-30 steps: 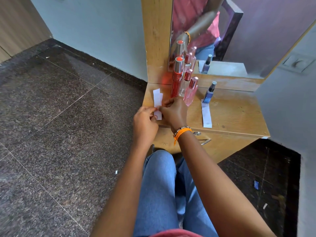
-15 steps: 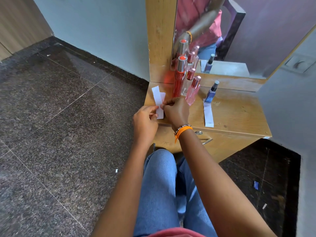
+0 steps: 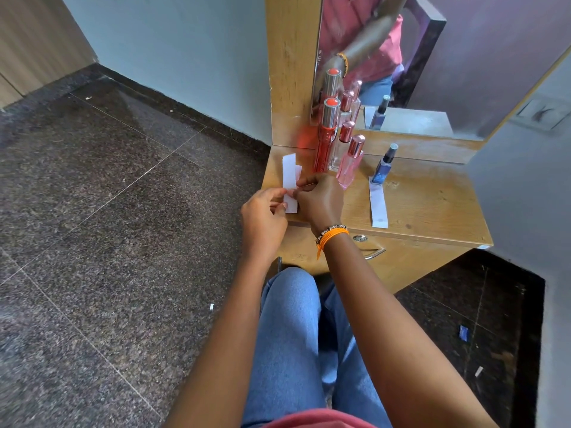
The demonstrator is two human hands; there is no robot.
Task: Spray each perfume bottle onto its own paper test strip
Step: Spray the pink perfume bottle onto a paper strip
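Several perfume bottles stand on a small wooden dressing table (image 3: 432, 208): a tall red bottle (image 3: 326, 140), a clear bottle with a pink cap (image 3: 342, 143), a pink bottle (image 3: 350, 160) and a small blue bottle (image 3: 384, 165). One white paper strip (image 3: 378, 205) lies in front of the blue bottle. A small stack of white strips (image 3: 290, 173) sits at the table's left front corner. My left hand (image 3: 262, 220) and my right hand (image 3: 319, 202) both pinch the near end of these strips.
A mirror (image 3: 401, 57) in a wooden frame rises behind the bottles and reflects them. A drawer with a metal handle (image 3: 374, 251) is under the tabletop. A grey wall stands close on the right. Dark stone floor lies to the left, with scraps of paper.
Both hands stay on the strips at the left corner. The upper strip has shifted a little against the lower one between my fingers. The bottles have not moved.
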